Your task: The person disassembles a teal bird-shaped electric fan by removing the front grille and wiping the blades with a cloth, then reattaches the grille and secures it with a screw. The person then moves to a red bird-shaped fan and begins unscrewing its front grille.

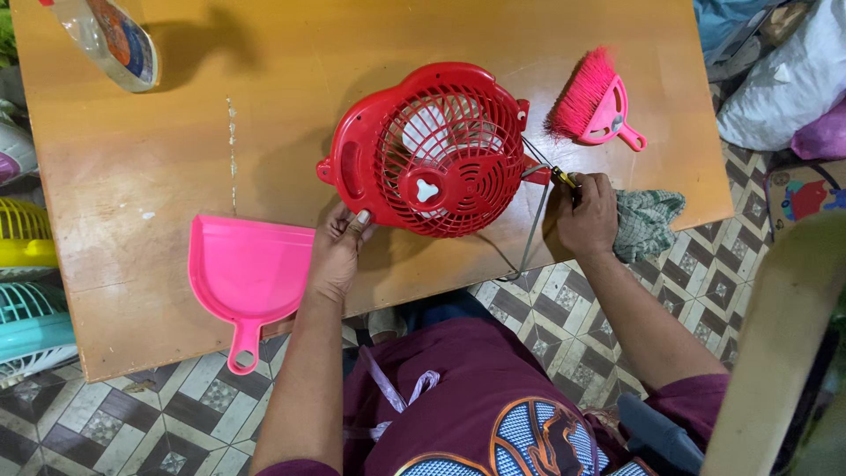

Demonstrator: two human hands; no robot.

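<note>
- Red fan [436, 150] lies mid-table, grille up.
- Pink dustpan [247, 273] sits at the left.
- Left hand [339, 251] grips the fan's lower rim.
- Right hand [586, 216] is closed around a screwdriver [564, 179] at the fan's right side, beside a checked cloth [648, 220].
- Pink brush [592, 101] lies beyond.

The right hand [588, 216] closes over a tool, so only its yellow-and-black tip [564, 179] shows beside the red fan [432, 150]. The checked cloth [648, 223] is partly under that hand. The red grille hides most of the white blades [438, 130]. The spray bottle [110, 37] is cut by the top edge, and the fan covers [25, 291] by the left edge.
</note>
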